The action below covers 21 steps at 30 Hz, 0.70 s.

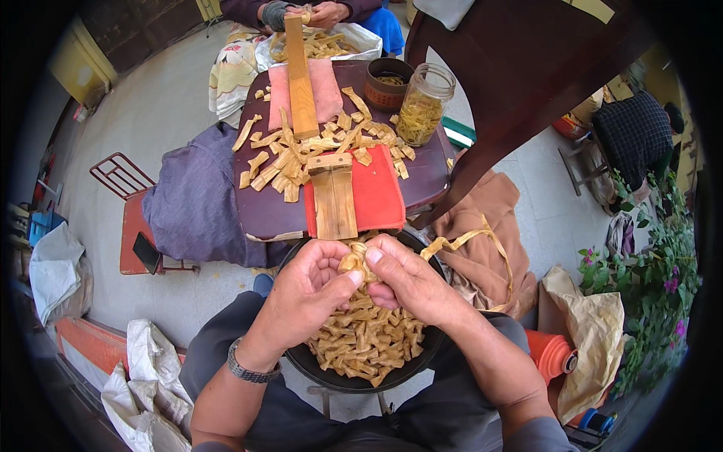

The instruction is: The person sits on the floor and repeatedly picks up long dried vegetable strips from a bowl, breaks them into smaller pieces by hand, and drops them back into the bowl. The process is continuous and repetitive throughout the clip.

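Between my two hands I hold a pale yellow dried vegetable strip (355, 261), bunched in a loop or knot. My left hand (316, 294), on the wristwatch side, pinches its left side with thumb and fingers. Opposite it, my right hand (404, 277) grips the other side; a long tail trails from there across the brown cloth. Below both hands, a black round pan (435, 344) holds a heap of short knotted pieces (364, 342). Just beyond my fingers, a wooden board (334, 209) juts over the edge of the dark table (265, 217).
On the table lie scattered cut strips (282, 164), red cloth (381, 189), another wooden board (302, 96), a brown bowl (387, 85) and a glass jar (423, 107). Across it sits a person (327, 14) handling strips. A dark chair (508, 73) leans in at right; an orange flask (551, 353) lies low right.
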Motion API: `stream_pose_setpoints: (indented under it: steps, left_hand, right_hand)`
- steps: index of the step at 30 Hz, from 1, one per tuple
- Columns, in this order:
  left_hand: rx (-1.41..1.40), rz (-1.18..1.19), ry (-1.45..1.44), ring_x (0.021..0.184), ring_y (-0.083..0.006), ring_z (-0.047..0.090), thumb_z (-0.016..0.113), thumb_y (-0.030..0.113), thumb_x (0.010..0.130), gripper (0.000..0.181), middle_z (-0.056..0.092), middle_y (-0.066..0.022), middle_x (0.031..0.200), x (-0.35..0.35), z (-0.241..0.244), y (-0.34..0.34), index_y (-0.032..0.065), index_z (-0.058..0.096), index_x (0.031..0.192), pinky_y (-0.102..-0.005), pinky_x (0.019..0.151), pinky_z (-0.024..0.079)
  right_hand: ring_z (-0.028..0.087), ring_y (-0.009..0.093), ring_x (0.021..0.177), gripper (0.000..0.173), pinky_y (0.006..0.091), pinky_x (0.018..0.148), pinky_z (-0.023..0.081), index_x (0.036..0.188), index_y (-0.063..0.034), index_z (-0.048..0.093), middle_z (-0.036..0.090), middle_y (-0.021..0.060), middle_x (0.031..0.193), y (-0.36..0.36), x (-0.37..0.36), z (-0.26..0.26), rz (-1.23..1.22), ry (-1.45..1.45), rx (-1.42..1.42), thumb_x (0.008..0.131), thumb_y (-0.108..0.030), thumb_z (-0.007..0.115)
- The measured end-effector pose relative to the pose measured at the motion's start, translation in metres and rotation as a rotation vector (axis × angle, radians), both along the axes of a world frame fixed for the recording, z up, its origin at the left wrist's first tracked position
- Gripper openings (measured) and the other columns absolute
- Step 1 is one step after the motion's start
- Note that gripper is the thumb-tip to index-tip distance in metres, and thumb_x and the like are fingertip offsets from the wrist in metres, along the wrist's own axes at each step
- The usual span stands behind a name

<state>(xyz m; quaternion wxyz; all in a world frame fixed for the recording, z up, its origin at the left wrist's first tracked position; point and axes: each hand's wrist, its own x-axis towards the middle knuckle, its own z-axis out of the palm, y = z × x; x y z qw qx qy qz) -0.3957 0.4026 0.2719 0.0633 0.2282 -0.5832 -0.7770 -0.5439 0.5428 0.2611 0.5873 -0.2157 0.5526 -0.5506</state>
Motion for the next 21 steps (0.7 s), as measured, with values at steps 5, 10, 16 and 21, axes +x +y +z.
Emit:
stream_pose_setpoints:
  steps: [5, 10, 16, 21]
  left_hand:
    - [0.026, 0.015, 0.045, 0.082, -0.0065, 0.061, 0.07, 0.016, 0.102, 0.031, 0.062, -0.0037, 0.1, -0.003, 0.006, 0.004, -0.0006, 0.054, 0.122, -0.0236, 0.073, 0.054]
    - [-0.032, 0.092, 0.064, 0.077, -0.0081, 0.062, 0.063, 0.016, 0.106, 0.017, 0.063, -0.003, 0.09, -0.002, -0.015, -0.002, 0.0023, 0.056, 0.114, -0.0242, 0.069, 0.053]
    - [0.067, 0.186, 0.107, 0.071, -0.0114, 0.062, 0.063, 0.017, 0.106, 0.014, 0.062, -0.0024, 0.084, 0.008, -0.011, -0.023, 0.005, 0.057, 0.109, -0.0271, 0.066, 0.054]
    - [-0.103, 0.284, 0.129, 0.073, -0.0097, 0.061, 0.062, 0.018, 0.107, 0.013, 0.061, -0.0013, 0.083, 0.012, -0.013, -0.034, 0.0059, 0.057, 0.108, -0.0263, 0.069, 0.054]
  right_hand:
    - [0.051, 0.008, 0.069, 0.031, 0.0258, 0.061, 0.046, 0.115, -0.0078, 0.051, 0.05, 0.0009, 0.079, -0.001, 0.0, -0.001, 0.027, 0.226, -0.052, 0.113, -0.039, 0.046]
    - [0.053, 0.014, 0.068, 0.043, 0.0325, 0.064, 0.047, 0.117, -0.0049, 0.05, 0.052, 0.0051, 0.076, -0.004, 0.006, 0.001, 0.015, 0.409, -0.023, 0.113, -0.046, 0.04]
    - [0.051, 0.008, 0.073, 0.041, 0.0265, 0.067, 0.044, 0.119, -0.0061, 0.057, 0.055, -0.0034, 0.082, 0.001, -0.014, 0.011, -0.046, 0.203, 0.053, 0.112, -0.044, 0.044]
    - [0.049, 0.005, 0.075, 0.022, 0.0224, 0.068, 0.044, 0.11, -0.0063, 0.065, 0.056, -0.0063, 0.084, 0.006, -0.022, 0.009, 0.087, 0.296, -0.001, 0.109, -0.028, 0.06]
